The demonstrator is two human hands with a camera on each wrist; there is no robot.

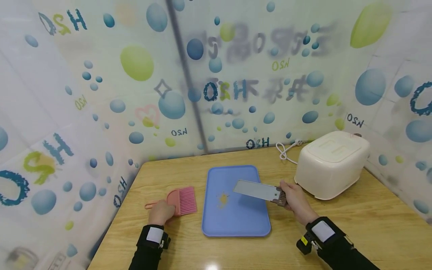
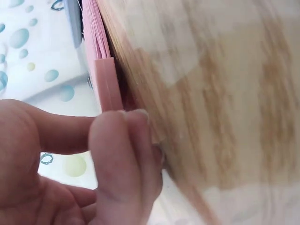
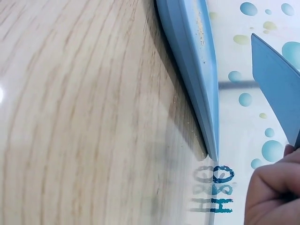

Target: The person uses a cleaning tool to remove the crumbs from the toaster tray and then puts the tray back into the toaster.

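Observation:
On the left of the table my left hand point(image 1: 162, 213) pinches a pink brush point(image 1: 182, 202) near its handle. The brush lies close to the tabletop, bristles toward the right; in the left wrist view my fingertips cover part of its pink body point(image 2: 107, 84). My right hand point(image 1: 296, 198) grips the grey-brown end of a flat metal crumb tray point(image 1: 257, 190). Its thin plate point(image 3: 275, 84) is raised above a blue tray point(image 1: 236, 225) and points left. Yellowish crumbs point(image 1: 223, 200) lie in a small patch on the blue tray.
A cream toaster point(image 1: 332, 165) stands at the right rear, its white cord point(image 1: 284, 152) bundled behind it. The wooden table point(image 1: 297, 243) meets a patterned curtain point(image 1: 236, 105) at the back and sides.

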